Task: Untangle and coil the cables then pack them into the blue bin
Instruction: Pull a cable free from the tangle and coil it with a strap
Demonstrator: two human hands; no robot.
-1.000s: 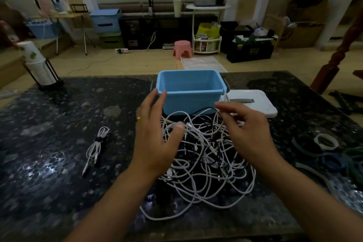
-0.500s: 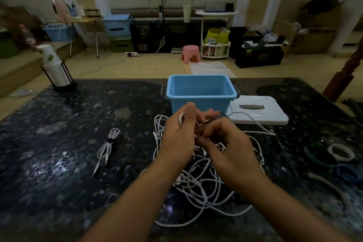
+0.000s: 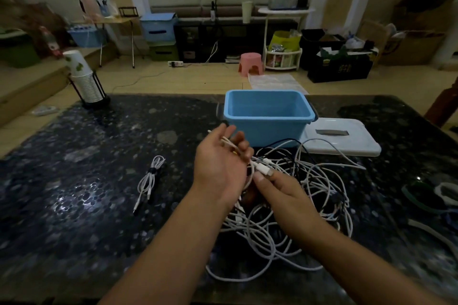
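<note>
You work on a wide dark stone bench point(image 3: 74, 205), speckled and polished, so a cable will slide on it easily and a light spot glares at 8 o'clock. Behind it the room is dim and crowded: boxes, a pink stool point(image 3: 250, 63) at 12 o'clock, a stack of paper cups point(image 3: 83, 82) at 10 o'clock on the bench corner.

The blue bin point(image 3: 269, 129) stands open at 12 o'clock from your hands, nothing visible inside, with a white lid point(image 3: 347, 141) touching its right side at 2 o'clock.

The tangle of cables point(image 3: 297, 205) lies in the centre, just in front of the bin, mostly white with some dark ones under. I judge them light, soft and springy; the loops will catch each other if you pull hard. Better to take one by the stiff plug end and follow it out slowly.

One coiled cable point(image 3: 150, 178) already lies at 9 o'clock, apart from the pile and not yet packed.

Your left hand point(image 3: 220, 168) is turned palm up, its grip loosely curled round a few white strands. Your right hand point(image 3: 280, 193) has its grip closed in a pinch on a white connector point(image 3: 262, 168), thumb against finger, just beside the left hand. Some rings or bands point(image 3: 431, 193) lie at 3 o'clock, too dark to name.
</note>
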